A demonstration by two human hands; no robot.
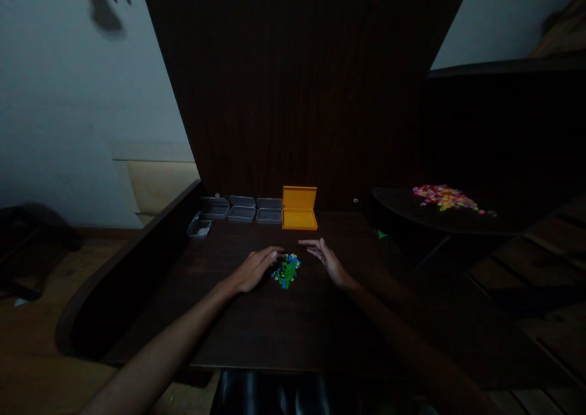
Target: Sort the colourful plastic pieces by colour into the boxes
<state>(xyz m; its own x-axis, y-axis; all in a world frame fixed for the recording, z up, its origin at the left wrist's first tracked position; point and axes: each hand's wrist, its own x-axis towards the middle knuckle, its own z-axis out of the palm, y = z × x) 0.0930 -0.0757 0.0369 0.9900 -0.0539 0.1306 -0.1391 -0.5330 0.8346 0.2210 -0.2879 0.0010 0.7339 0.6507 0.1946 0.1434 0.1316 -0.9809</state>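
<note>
A small heap of green, blue and pale pieces point(287, 270) lies on the dark wooden desk point(256, 335); the pieces are too small to name for certain. My left hand point(257, 268) rests at the heap's left side, fingers stretched out, the tips close to its upper edge. On the other side, my right hand point(324, 259) is held with its fingers extended and palm towards the heap, a little apart from it. Neither hand holds anything that I can see. Beyond the hands stands an open yellow case point(300, 218) with its lid up.
Several clear plastic boxes point(242, 212) with raised lids line the desk's back, left of the yellow case. A smaller clear box point(199, 228) sits by the left side panel point(137, 268). Pink and yellow pieces point(444, 197) cover part of the right shelf point(403, 210). A green piece point(381, 234) lies below it.
</note>
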